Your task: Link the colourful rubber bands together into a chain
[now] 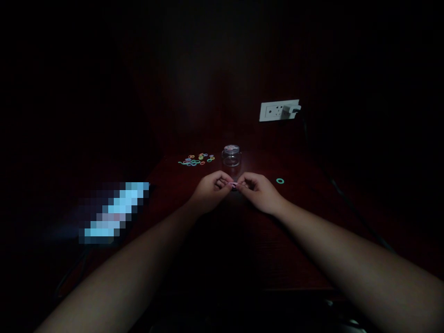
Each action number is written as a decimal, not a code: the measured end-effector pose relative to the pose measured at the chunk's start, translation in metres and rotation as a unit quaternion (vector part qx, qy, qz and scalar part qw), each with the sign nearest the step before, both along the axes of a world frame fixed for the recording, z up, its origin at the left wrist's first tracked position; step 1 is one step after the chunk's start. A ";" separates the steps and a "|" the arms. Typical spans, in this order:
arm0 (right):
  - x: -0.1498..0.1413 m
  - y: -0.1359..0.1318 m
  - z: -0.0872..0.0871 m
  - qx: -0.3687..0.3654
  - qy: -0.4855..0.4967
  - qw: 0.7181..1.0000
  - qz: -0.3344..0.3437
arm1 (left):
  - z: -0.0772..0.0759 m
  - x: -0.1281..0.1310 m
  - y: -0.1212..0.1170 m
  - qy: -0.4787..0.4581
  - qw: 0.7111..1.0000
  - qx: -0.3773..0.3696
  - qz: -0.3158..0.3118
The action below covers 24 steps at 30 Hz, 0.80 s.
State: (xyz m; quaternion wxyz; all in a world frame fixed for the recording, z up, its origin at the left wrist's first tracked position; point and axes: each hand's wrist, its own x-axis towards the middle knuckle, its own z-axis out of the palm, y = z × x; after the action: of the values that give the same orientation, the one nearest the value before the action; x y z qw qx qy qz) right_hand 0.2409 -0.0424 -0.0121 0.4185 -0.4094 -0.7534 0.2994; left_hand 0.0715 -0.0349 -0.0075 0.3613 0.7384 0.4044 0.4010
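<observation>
My left hand (215, 187) and my right hand (255, 187) meet over the dark red table, fingertips pinched together. Between them they hold a small pink hair tie (233, 184), one side in each hand; its full shape is partly covered by the fingers. Just behind the hands stands a clear glass jar (231, 159) with its lid on. Left of the jar lies a loose pile of coloured hair ties (197, 160). A single green hair tie (280, 181) rests by itself to the right of my right hand.
A lit, blurred-out screen (118, 212) lies at the left edge of the table (277, 249). On the back wall is a white power socket (279, 110) with a plug in it. A thin cable (360, 217) runs along the right side. The surroundings are very dark.
</observation>
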 end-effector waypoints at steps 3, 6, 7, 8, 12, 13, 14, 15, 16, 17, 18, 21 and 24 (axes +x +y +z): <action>0.000 0.000 0.000 0.006 -0.001 1.000 -0.002 | -0.001 -0.001 0.000 0.003 1.000 0.001 -0.004; 0.000 0.000 0.001 0.009 -0.008 1.000 -0.006 | -0.001 -0.001 0.000 0.001 1.000 0.003 -0.005; 0.000 0.000 0.001 0.010 -0.011 1.000 -0.008 | -0.001 -0.001 0.000 -0.004 1.000 0.006 -0.003; 0.000 0.000 0.001 0.011 -0.014 1.000 -0.010 | 0.000 0.000 0.000 -0.011 1.000 0.009 -0.001; 0.000 0.000 0.001 0.006 -0.015 1.000 -0.014 | 0.000 0.000 0.000 -0.022 1.000 0.013 0.001; 0.000 -0.001 0.001 0.004 -0.017 1.000 -0.013 | 0.000 0.000 0.000 -0.020 1.000 0.013 0.000; 0.000 -0.001 0.001 0.002 -0.020 1.000 -0.012 | 0.000 0.000 -0.001 -0.017 1.000 0.014 0.000; -0.001 -0.001 0.001 0.002 -0.023 1.000 -0.011 | -0.001 0.000 -0.001 -0.016 1.000 0.015 0.001; -0.001 -0.002 0.002 0.002 -0.024 1.000 -0.011 | -0.001 0.000 -0.001 -0.016 1.000 0.017 0.003; -0.001 -0.002 0.002 0.003 -0.025 1.000 -0.011 | -0.001 0.000 -0.001 -0.018 1.000 0.019 0.004; -0.001 -0.002 0.002 0.004 -0.023 1.000 -0.012 | 0.000 0.000 0.000 -0.023 1.000 0.021 0.005; -0.001 -0.002 0.002 0.003 -0.013 1.000 -0.012 | 0.004 -0.006 0.004 -0.046 0.998 0.033 0.022; 0.000 0.000 0.001 -0.004 -0.006 1.000 -0.013 | 0.008 -0.016 0.014 -0.061 0.993 0.064 0.083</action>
State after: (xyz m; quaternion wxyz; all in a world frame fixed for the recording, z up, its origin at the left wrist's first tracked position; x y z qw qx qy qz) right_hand 0.2409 -0.0428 -0.0112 0.4166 -0.4226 -0.7491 0.2944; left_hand 0.0553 -0.0213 0.0010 0.3030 0.6979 0.4147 0.4992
